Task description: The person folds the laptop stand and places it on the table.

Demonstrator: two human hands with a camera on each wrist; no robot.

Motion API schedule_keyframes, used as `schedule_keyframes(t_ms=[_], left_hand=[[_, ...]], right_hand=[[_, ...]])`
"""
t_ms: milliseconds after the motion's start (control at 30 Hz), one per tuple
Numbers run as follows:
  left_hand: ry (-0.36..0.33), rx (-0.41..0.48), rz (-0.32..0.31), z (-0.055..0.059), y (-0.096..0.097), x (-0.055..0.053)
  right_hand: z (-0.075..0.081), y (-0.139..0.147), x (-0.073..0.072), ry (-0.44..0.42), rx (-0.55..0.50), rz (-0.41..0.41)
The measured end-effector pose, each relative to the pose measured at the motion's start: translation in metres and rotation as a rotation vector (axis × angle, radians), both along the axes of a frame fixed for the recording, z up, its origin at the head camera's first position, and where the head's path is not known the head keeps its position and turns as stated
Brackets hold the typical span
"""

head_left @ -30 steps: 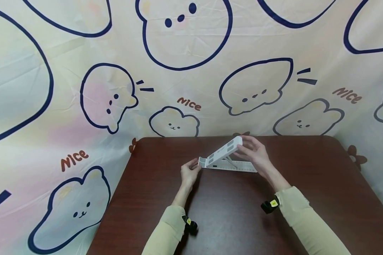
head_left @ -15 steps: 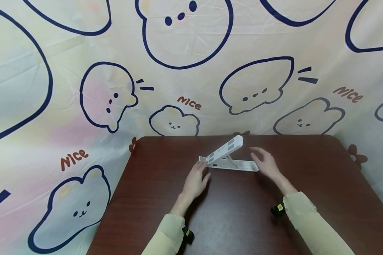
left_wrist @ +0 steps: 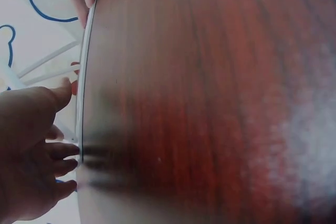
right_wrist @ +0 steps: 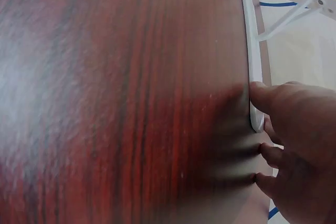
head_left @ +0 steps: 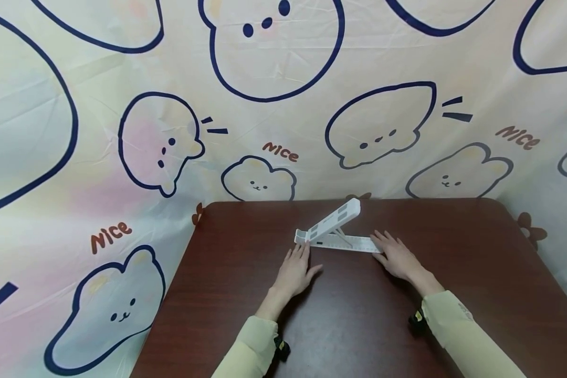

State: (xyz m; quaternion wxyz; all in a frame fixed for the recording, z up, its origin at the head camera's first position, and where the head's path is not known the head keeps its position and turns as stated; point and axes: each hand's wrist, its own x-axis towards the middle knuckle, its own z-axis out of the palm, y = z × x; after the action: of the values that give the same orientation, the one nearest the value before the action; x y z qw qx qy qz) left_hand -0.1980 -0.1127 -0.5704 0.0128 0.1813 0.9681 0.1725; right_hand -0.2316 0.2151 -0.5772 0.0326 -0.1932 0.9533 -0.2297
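A pale cloth backdrop (head_left: pixel 382 58), printed with navy-outlined cartoon animals, is spread across the top and both sides of the head view. The lower part of the frame is filled by a dark reddish-brown counter (head_left: pixel 349 325), its surface marked by a soft sheen at bottom center. A person's pale yellow-green sleeves are seen reaching in from below, the left sleeve (head_left: pixel 250 344) at bottom center-left and the right sleeve (head_left: pixel 468 331) at bottom right.

A white folding stand (head_left: pixel 334 220) is set near the counter's far edge, just right of center in the frame. Its slotted panel is tilted upward to the right, propped by thin struts (left_wrist: pixel 48 60) over a flat base (head_left: pixel 359 244).

The stand's left end is touched by the fingertips of the left grip (head_left: pixel 293 273), a bare hand with fingers extended, thumb spread wide and nothing held. The base's right end is touched by the right grip (head_left: pixel 398 259), its thumb laid at the front edge; whether the end is pinched cannot be told. "Nice" lettering (head_left: pixel 281 152) is printed in brown at upper center. Small black devices (head_left: pixel 281 349) are worn at both wrists.
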Motion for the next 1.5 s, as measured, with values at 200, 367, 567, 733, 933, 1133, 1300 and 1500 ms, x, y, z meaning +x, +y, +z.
schedule_keyframes(t_ms=[200, 367, 567, 733, 933, 1133, 1300, 1500], left_hand=[[-0.045, 0.033, 0.006, -0.019, -0.002, -0.015], [-0.016, 0.08, 0.013, -0.056, -0.01, -0.036], [-0.029, 0.097, 0.013, -0.053, -0.009, -0.044], [-0.026, 0.084, 0.008, -0.038, -0.007, -0.044], [-0.049, 0.061, 0.019, -0.013, -0.002, -0.038], [-0.087, 0.013, 0.046, 0.005, 0.004, -0.032], [-0.08, -0.007, 0.054, 0.006, 0.007, -0.034], [-0.079, 0.0, 0.06, 0.006, 0.009, -0.039]], right_hand=[[0.0, 0.001, 0.007, 0.052, 0.029, 0.019], [-0.002, 0.0, 0.012, 0.098, 0.058, 0.03], [-0.004, 0.001, 0.017, 0.11, 0.056, 0.037], [-0.004, 0.001, 0.022, 0.125, 0.065, 0.048], [-0.004, -0.003, 0.029, 0.162, 0.084, 0.063], [-0.008, -0.006, 0.034, 0.231, 0.115, 0.076], [-0.01, -0.007, 0.036, 0.267, 0.136, 0.084], [-0.01, -0.008, 0.038, 0.305, 0.154, 0.108]])
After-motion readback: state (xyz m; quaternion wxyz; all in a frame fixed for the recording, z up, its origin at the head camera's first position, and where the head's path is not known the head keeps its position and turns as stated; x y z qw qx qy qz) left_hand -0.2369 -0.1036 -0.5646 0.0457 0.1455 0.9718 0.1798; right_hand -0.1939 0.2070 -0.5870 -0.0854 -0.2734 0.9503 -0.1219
